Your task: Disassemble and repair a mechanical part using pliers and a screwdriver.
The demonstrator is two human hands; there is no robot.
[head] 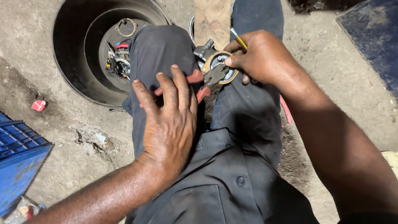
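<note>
Fingers of the left hand [168,120] lie spread and flat over the left thigh, their tips resting on the red handles of a pair of pliers [206,79]; the hand covers the handles loosely rather than squeezing them. The right hand [261,56] is curled, thumb and forefinger pinching the rim of a small round metal part [219,66] with a brass-coloured ring around it, and a thin yellow rod [239,40], perhaps a screwdriver shaft, shows above the knuckles. The round part sits between the knees, on the dark trousers [248,112], with the plier nose lying right against its lower left edge and a grey metal piece [204,50] just beside it at the upper left. Judging by this, the work goes best if the right hand keeps the part steady against the leg while the left gathers both handles fully into the palm before any squeeze, so the nose bites squarely and does not skid off the ring. Farther out, a black tyre [72,70] lies on the concrete floor [66,149] to the left, with small tools and wire loops in its hollow; a blue crate [18,153] stands at the lower left edge, a small red scrap [38,105] near it.
</note>
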